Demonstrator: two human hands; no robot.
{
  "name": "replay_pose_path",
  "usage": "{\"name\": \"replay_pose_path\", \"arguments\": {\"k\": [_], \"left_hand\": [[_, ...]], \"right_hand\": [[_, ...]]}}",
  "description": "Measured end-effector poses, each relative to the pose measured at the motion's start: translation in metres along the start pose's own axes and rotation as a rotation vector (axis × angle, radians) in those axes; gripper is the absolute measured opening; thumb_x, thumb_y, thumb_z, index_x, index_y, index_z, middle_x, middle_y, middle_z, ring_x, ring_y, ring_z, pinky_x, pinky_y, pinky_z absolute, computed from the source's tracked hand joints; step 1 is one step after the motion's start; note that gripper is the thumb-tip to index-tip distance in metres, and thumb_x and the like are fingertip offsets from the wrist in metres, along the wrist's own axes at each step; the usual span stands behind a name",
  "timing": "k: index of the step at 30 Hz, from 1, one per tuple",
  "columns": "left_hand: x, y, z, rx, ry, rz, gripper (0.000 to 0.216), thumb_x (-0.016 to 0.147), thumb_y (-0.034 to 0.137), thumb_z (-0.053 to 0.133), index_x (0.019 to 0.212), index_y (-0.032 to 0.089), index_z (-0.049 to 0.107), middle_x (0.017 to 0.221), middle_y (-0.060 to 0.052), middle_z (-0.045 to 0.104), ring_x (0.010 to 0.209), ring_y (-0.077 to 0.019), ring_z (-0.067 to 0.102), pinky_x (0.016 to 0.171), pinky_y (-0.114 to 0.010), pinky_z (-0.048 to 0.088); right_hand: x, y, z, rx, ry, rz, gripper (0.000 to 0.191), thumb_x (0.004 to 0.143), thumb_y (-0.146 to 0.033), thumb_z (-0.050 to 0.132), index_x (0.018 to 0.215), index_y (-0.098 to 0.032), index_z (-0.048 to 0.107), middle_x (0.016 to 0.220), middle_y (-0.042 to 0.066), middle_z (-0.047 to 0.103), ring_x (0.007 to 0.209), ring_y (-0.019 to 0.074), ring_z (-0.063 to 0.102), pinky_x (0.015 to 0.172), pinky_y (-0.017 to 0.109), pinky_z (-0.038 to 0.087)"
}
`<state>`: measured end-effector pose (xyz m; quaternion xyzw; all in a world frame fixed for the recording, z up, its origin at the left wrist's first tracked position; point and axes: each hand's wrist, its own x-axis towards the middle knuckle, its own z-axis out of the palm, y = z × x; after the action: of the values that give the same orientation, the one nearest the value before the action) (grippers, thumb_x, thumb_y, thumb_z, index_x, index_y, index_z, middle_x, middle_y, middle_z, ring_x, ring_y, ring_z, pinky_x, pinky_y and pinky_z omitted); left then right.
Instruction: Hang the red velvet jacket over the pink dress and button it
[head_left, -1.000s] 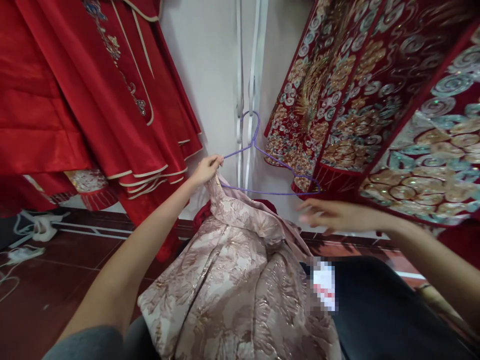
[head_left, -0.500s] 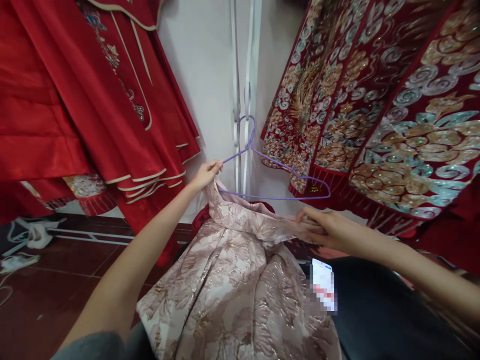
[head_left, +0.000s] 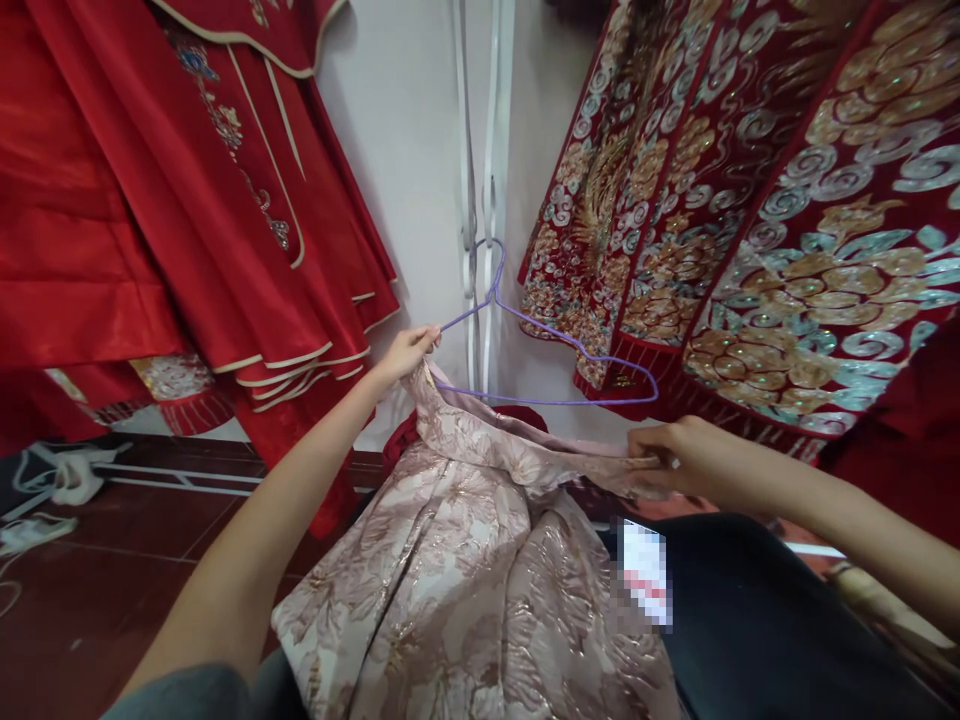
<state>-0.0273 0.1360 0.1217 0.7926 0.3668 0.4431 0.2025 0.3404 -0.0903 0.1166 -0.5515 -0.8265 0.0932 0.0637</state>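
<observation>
My left hand (head_left: 405,352) is closed on the left end of a purple wire hanger (head_left: 551,355) together with the top edge of a pale pink brocade garment (head_left: 465,560). The garment drapes down over my lap. My right hand (head_left: 667,455) pinches the garment's upper edge on the right and pulls it taut, just below the hanger's right end. The hanger's hook points up toward the white wall.
Plain red satin robes (head_left: 150,200) hang at the left. Heavily embroidered red garments (head_left: 750,220) hang at the right. White rails (head_left: 480,150) run up the wall between them. White cables (head_left: 52,480) lie on the dark red floor at the left. A black cloth (head_left: 765,620) covers my right knee.
My right hand reached down to the pink garment, took hold of its top edge and drew it out to the right. The left hand has stayed on the hanger and fabric.
</observation>
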Motion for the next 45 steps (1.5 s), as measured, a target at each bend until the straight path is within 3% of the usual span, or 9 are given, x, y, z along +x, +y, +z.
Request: {"name": "replay_pose_path", "arguments": {"k": [7, 16, 21, 26, 30, 33, 38, 41, 45], "left_hand": [[-0.001, 0.0, -0.002, -0.006, -0.004, -0.007, 0.048, 0.084, 0.062, 0.045, 0.067, 0.018, 0.054, 0.062, 0.001, 0.048, 0.062, -0.013, 0.045, 0.064, -0.026, 0.036], [-0.002, 0.006, -0.003, 0.049, 0.033, 0.023, 0.047, 0.084, 0.062, 0.045, 0.066, 0.019, 0.053, 0.061, 0.001, 0.046, 0.062, -0.0135, 0.044, 0.062, -0.025, 0.036], [-0.003, 0.002, 0.001, 0.041, 0.036, 0.021, 0.048, 0.085, 0.062, 0.045, 0.067, 0.018, 0.052, 0.064, 0.001, 0.049, 0.064, -0.0133, 0.045, 0.065, -0.025, 0.038], [-0.006, 0.002, 0.014, -0.035, 0.032, -0.001, 0.047, 0.086, 0.061, 0.045, 0.068, 0.019, 0.054, 0.064, 0.001, 0.049, 0.064, -0.0136, 0.047, 0.067, -0.026, 0.039], [-0.01, 0.006, 0.023, -0.039, 0.034, -0.022, 0.046, 0.088, 0.059, 0.042, 0.068, 0.019, 0.053, 0.066, 0.0, 0.05, 0.066, -0.0141, 0.048, 0.07, -0.027, 0.04], [-0.011, 0.007, 0.022, 0.041, 0.031, -0.02, 0.044, 0.091, 0.054, 0.039, 0.075, 0.019, 0.059, 0.07, 0.0, 0.054, 0.071, -0.0152, 0.051, 0.074, -0.027, 0.042], [-0.014, -0.002, 0.004, 0.092, -0.005, -0.052, 0.046, 0.094, 0.049, 0.034, 0.107, 0.017, 0.064, 0.102, -0.006, 0.066, 0.099, -0.0191, 0.058, 0.094, -0.031, 0.041], [-0.021, -0.011, -0.015, 0.116, -0.044, -0.066, 0.048, 0.092, 0.05, 0.036, 0.111, 0.015, 0.064, 0.115, -0.009, 0.066, 0.109, -0.0222, 0.057, 0.1, -0.034, 0.039], [-0.032, -0.016, -0.034, 0.23, -0.157, -0.015, 0.048, 0.084, 0.055, 0.052, 0.106, 0.015, 0.065, 0.106, -0.01, 0.07, 0.094, -0.0229, 0.062, 0.087, -0.032, 0.046]], "right_hand": [[-0.001, 0.013, -0.02, -0.096, 0.087, 0.087, 0.032, 0.087, -0.05, 0.045, 0.074, -0.021, 0.051, 0.056, 0.004, 0.058, 0.047, 0.0158, 0.047, 0.051, 0.03, 0.029], [-0.003, 0.031, -0.016, 0.007, 0.314, 0.145, 0.034, 0.088, -0.059, 0.038, 0.082, -0.025, 0.036, 0.057, 0.0, 0.053, 0.052, 0.0206, 0.053, 0.054, 0.031, 0.035], [0.022, 0.035, -0.018, 0.02, 0.59, 0.056, 0.025, 0.088, -0.047, 0.045, 0.081, -0.024, 0.042, 0.072, 0.006, 0.058, 0.065, 0.0225, 0.055, 0.062, 0.034, 0.04], [0.068, 0.013, -0.037, 0.023, 0.749, -0.079, 0.02, 0.092, -0.042, 0.044, 0.089, -0.022, 0.047, 0.087, 0.009, 0.06, 0.081, 0.0247, 0.057, 0.075, 0.037, 0.044], [0.105, -0.001, -0.056, -0.037, 0.615, -0.235, 0.02, 0.092, -0.041, 0.046, 0.094, -0.022, 0.054, 0.1, 0.011, 0.06, 0.097, 0.027, 0.057, 0.087, 0.039, 0.044], [0.12, 0.004, -0.061, 0.059, 0.462, -0.262, 0.023, 0.091, -0.039, 0.049, 0.107, -0.024, 0.056, 0.102, 0.007, 0.063, 0.095, 0.0243, 0.059, 0.085, 0.036, 0.047], [0.123, 0.04, -0.052, 0.288, 0.374, -0.214, 0.055, 0.089, -0.036, 0.052, 0.139, -0.024, 0.034, 0.098, 0.005, 0.067, 0.088, 0.021, 0.064, 0.078, 0.032, 0.051], [0.128, 0.06, -0.045, 0.235, 0.425, -0.145, 0.038, 0.089, -0.037, 0.05, 0.123, -0.02, 0.05, 0.099, 0.008, 0.069, 0.09, 0.0227, 0.065, 0.077, 0.034, 0.052], [0.136, 0.063, -0.04, 0.05, 0.492, -0.029, 0.024, 0.087, -0.034, 0.054, 0.103, -0.019, 0.061, 0.095, 0.008, 0.072, 0.085, 0.0236, 0.067, 0.076, 0.033, 0.05]]}}
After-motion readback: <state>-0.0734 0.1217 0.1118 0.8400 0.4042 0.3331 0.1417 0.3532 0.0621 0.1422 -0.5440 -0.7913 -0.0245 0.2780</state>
